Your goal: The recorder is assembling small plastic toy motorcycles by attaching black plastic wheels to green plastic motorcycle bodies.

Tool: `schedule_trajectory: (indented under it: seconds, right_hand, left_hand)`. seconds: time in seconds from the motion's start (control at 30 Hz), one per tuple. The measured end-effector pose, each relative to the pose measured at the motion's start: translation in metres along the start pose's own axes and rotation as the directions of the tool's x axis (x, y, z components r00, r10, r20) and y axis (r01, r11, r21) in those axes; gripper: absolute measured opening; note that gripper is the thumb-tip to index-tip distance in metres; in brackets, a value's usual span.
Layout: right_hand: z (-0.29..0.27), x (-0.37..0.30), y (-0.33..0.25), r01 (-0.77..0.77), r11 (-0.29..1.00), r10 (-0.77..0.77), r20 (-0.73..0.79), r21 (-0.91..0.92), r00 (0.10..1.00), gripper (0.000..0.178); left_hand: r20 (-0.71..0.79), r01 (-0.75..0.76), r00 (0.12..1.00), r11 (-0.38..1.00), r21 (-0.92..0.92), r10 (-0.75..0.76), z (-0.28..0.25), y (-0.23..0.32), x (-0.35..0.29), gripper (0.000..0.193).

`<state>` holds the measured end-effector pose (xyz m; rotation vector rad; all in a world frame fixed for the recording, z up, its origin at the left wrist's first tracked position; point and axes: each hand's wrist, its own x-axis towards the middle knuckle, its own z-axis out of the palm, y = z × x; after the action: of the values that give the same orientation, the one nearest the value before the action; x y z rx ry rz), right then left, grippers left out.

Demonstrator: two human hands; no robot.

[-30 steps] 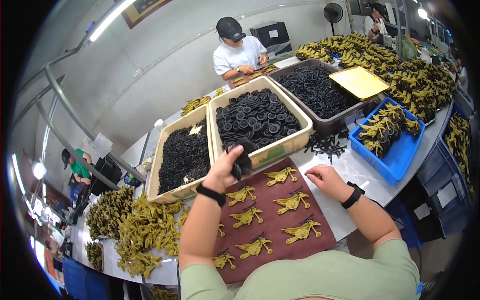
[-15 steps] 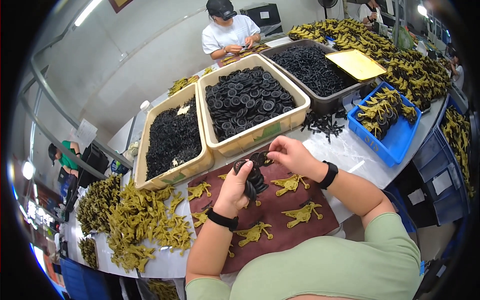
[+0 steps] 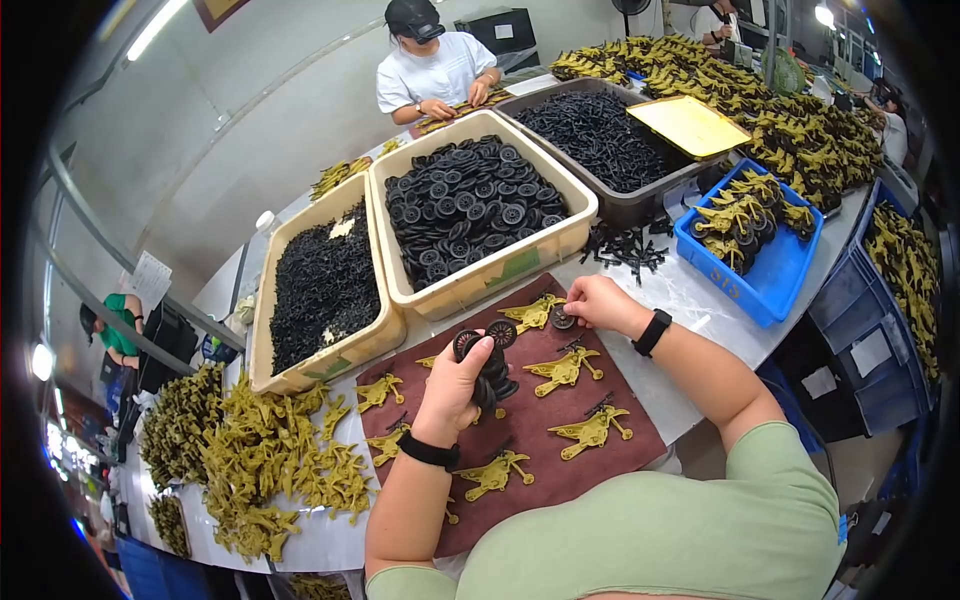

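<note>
My left hand (image 3: pixel 456 388) is closed round a bunch of small black spoked wheels (image 3: pixel 491 378), held above a maroon mat (image 3: pixel 635 385). My right hand (image 3: pixel 604 304) pinches a single black wheel (image 3: pixel 563 317) by its rim. That wheel is beside the far end of a yellow-green plastic frame (image 3: pixel 533 312) near the mat's back edge; whether they touch, I cannot tell. Several more such frames lie spaced out on the mat, among them one frame (image 3: pixel 562 371) with a thin black piece along it. Those under my left hand are partly hidden.
Behind the mat stand a cream bin of wheels (image 3: pixel 497 290), a cream bin of small black parts (image 3: pixel 325 362) and a grey bin (image 3: pixel 640 205). A blue tray (image 3: pixel 775 285) holds assembled pieces at right. Loose yellow-green frames (image 3: pixel 265 455) heap at left. A co-worker (image 3: pixel 435 75) sits opposite.
My right hand has moved away from the wheels in my left hand, rightward to a frame at the mat's back, carrying one wheel. The whole view has shifted slightly.
</note>
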<state>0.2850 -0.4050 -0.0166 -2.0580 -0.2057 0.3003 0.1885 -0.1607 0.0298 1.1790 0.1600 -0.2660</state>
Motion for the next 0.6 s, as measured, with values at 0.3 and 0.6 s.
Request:
schedule_trajectory:
  seconds: [0.3, 0.6]
  right_hand:
    - [-0.001, -0.001, 0.002, 0.038, 0.989, -0.046, -0.054, -0.143, 0.997, 0.016]
    - [0.018, -0.015, -0.03, 0.423, 0.895, -0.438, -0.102, -0.144, 0.893, 0.018]
  left_hand:
    - [0.06, 0.016, 0.998, 0.997, 0.072, -0.02, 0.001, -0.003, 0.001, 0.026]
    - [0.065, 0.04, 0.997, 0.992, 0.12, -0.048, 0.003, -0.008, 0.001, 0.024]
